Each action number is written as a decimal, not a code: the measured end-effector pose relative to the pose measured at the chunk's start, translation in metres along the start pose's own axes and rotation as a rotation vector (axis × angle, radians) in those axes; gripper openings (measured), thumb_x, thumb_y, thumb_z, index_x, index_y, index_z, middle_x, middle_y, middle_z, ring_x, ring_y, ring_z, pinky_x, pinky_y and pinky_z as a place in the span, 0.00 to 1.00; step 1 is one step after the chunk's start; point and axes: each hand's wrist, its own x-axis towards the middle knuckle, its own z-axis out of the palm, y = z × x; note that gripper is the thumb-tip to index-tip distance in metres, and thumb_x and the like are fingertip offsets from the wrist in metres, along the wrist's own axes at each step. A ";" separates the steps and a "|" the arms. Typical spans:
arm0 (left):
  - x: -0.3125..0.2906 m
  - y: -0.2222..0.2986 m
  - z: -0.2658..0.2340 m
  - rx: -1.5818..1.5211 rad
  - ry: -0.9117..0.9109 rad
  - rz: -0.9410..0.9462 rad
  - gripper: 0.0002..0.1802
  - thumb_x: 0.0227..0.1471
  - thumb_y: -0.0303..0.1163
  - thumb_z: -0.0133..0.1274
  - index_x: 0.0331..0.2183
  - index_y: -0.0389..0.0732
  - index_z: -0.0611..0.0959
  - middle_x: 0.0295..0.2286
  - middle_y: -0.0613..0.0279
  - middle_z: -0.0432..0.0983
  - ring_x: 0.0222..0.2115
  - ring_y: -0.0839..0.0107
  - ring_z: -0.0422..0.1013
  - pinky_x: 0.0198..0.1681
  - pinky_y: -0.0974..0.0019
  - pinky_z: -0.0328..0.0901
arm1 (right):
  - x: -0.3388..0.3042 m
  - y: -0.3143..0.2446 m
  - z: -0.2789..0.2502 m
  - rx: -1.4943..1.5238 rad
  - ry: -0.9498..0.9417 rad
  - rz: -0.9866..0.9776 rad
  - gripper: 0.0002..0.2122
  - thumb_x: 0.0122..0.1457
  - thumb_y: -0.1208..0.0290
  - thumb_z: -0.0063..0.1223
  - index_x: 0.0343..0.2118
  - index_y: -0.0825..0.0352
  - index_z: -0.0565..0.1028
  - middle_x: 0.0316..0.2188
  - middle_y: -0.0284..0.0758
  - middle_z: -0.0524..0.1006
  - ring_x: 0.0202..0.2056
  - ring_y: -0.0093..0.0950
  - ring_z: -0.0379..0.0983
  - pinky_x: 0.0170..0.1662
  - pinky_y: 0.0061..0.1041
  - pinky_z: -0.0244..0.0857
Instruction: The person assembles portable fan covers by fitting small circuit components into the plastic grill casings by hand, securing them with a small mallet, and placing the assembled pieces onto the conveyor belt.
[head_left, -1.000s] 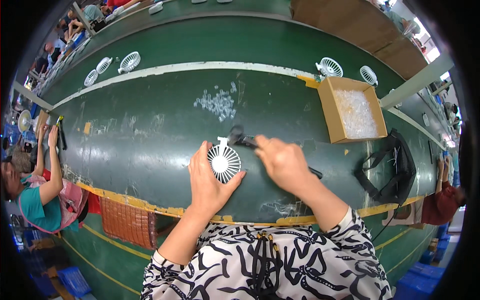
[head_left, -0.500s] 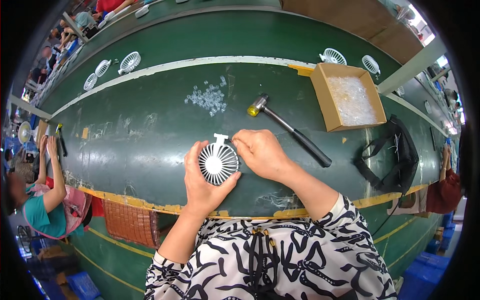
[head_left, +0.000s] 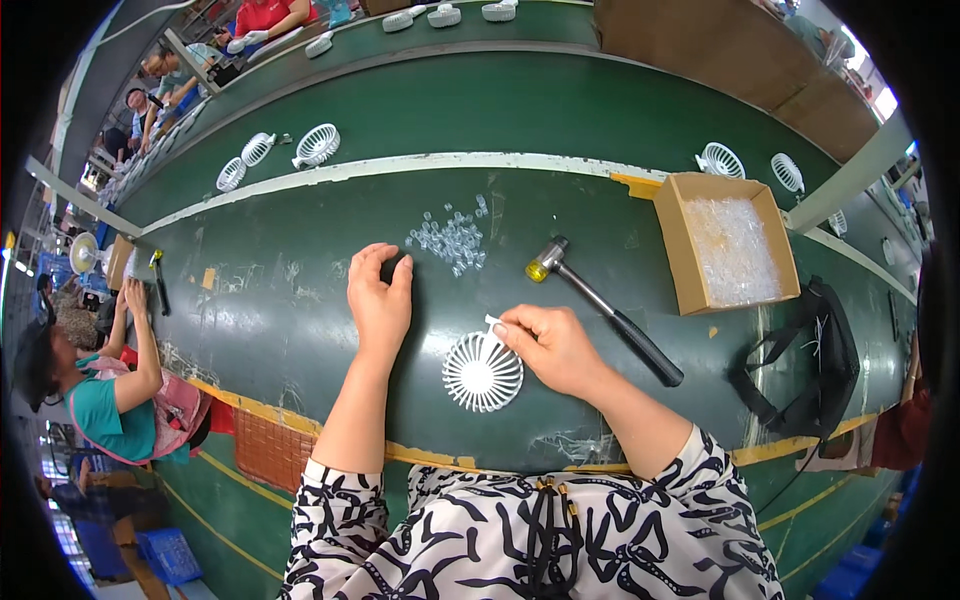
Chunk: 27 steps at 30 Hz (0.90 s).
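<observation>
Resting flat on the green desk (head_left: 300, 330), the left hand (head_left: 380, 300) is lying palm down with its fingers spread narrow and holding nothing, its fingertips reaching toward the scatter of small clear plastic pieces (head_left: 450, 238) just beyond, while the right hand (head_left: 550, 345) is pinching the short white tab at the upper right rim of the round white fan grille (head_left: 482, 372). That grille is lying flat, face up, near the desk's front edge, between the two forearms; being round, it has no real long axis, but its tab is pointing up and to the right, away from the person. Judging by how things lie, the work on this grille is looking only partly done: the grille is placed and steadied, a clear piece is not yet in hand, and the black-handled hammer (head_left: 600, 305) is lying untouched just beyond the right hand, head toward the clear pieces, handle running down to the right. An open cardboard box (head_left: 672, 240) of more clear pieces is sitting farther right
</observation>
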 end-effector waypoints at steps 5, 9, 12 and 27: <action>0.022 -0.003 0.014 0.228 -0.013 0.036 0.11 0.46 0.31 0.64 0.33 0.38 0.85 0.38 0.56 0.77 0.42 0.56 0.70 0.47 0.57 0.65 | 0.001 -0.001 -0.003 -0.065 -0.010 -0.027 0.09 0.62 0.70 0.56 0.35 0.72 0.79 0.21 0.37 0.79 0.22 0.18 0.72 0.25 0.23 0.63; 0.022 -0.006 0.013 0.141 0.022 0.038 0.03 0.47 0.26 0.61 0.29 0.38 0.85 0.32 0.53 0.79 0.37 0.54 0.73 0.43 0.56 0.67 | 0.000 -0.002 -0.001 -0.071 0.009 -0.058 0.10 0.61 0.69 0.56 0.35 0.73 0.79 0.22 0.39 0.78 0.22 0.21 0.72 0.26 0.24 0.64; 0.014 -0.003 0.018 0.102 0.055 0.158 0.03 0.49 0.24 0.58 0.30 0.38 0.85 0.29 0.53 0.80 0.33 0.54 0.74 0.39 0.55 0.68 | -0.003 0.002 -0.001 -0.058 0.015 -0.026 0.09 0.61 0.69 0.56 0.35 0.72 0.79 0.21 0.40 0.77 0.21 0.25 0.72 0.26 0.26 0.63; -0.004 0.003 0.011 0.178 0.044 0.271 0.06 0.50 0.19 0.55 0.33 0.36 0.82 0.28 0.54 0.75 0.32 0.55 0.70 0.39 0.56 0.64 | 0.001 0.001 -0.002 -0.072 -0.010 -0.050 0.08 0.62 0.71 0.56 0.37 0.72 0.79 0.24 0.36 0.79 0.26 0.21 0.73 0.30 0.23 0.65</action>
